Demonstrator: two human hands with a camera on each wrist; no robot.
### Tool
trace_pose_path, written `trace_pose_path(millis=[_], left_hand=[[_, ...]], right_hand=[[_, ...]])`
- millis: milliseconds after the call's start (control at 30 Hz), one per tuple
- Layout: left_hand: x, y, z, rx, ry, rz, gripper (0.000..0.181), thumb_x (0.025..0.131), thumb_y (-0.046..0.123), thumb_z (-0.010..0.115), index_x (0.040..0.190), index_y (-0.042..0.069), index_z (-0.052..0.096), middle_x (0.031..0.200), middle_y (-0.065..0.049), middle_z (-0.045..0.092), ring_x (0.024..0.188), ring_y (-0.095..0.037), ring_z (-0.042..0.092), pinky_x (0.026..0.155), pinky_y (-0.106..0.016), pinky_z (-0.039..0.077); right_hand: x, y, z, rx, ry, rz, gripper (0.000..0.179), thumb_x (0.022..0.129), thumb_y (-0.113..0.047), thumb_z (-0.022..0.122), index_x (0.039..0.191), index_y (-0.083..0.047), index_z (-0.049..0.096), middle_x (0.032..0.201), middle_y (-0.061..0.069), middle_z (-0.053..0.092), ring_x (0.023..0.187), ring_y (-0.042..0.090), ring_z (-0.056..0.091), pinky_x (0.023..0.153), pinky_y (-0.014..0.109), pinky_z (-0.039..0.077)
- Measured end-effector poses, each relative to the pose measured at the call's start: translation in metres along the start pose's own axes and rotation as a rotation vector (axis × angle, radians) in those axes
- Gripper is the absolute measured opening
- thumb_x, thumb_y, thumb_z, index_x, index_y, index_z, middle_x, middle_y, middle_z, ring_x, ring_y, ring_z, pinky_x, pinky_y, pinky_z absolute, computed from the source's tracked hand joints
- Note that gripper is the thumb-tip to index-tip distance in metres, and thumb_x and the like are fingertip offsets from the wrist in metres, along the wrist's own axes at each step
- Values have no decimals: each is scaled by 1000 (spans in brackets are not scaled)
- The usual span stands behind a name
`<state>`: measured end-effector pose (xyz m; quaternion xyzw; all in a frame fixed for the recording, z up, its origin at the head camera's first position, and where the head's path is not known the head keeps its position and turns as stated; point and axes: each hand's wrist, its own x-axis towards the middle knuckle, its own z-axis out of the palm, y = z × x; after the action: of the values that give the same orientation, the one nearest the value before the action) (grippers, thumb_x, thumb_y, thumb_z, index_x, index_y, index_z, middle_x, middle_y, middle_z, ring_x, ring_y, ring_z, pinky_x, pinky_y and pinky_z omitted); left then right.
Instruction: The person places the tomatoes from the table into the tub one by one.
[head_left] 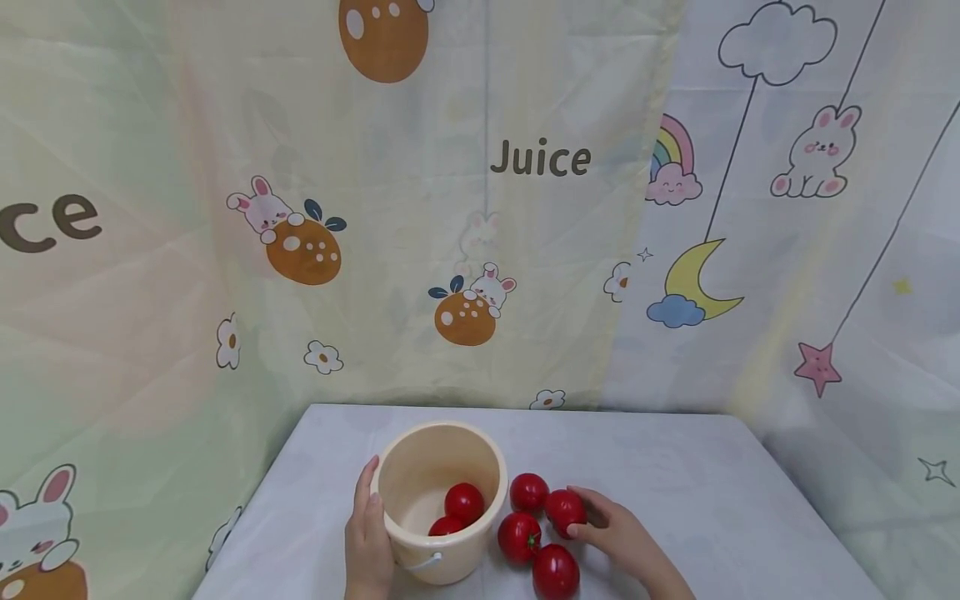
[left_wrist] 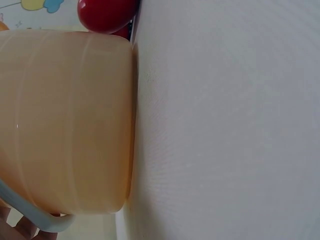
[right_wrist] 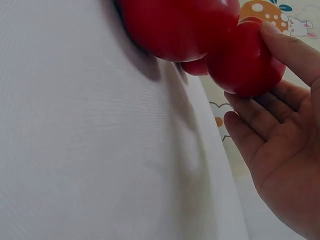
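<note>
1 white table (head_left: 675, 467) fronts cartoon curtains (head_left: 562, 275), left hand (head_left: 368, 537) straight-fingered against bucket (head_left: 453, 562), right hand (head_left: 618, 533) pinching red fruit (head_left: 562, 511).

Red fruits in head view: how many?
6: back fruit and front fruit in the bucket; right of it, far fruit, left fruit and near fruit on the table; held fruit in the right hand. More may be hidden inside the bucket.

The left hand (head_left: 368, 537) is raised, its fingers (head_left: 364, 483) extended forward. The right hand (head_left: 617, 533) angles inward, thumb (right_wrist: 294, 52) opposite the bent fingers in a grip, bare wrist (head_left: 669, 583) toward the lower right.
</note>
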<state>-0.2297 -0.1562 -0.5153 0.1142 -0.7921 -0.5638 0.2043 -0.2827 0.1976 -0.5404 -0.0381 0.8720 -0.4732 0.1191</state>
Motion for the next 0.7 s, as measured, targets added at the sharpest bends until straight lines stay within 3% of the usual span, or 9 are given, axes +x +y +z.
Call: trace_pose_path(millis=[300,700], left_hand=[[0,1,1,-1,-8,-19,39,98,45,18,136,54,22,147,14,32,131,-19,41,96,-49,41],[1,-2,1,-3,14,21,39,98,44,18,136,53,24,145,15,35,131,-16,41,97,-48,40]], right_hand=[[-1,-8,-7,51,18,9,80,64,-54,73,134,-25,46,131,9,52,117,31,52,81,44,54],[-6,-32,-21,69,33,-25,79,64,-52,75,133,-28,46,132,7,52,119,31,51,82,42,54]])
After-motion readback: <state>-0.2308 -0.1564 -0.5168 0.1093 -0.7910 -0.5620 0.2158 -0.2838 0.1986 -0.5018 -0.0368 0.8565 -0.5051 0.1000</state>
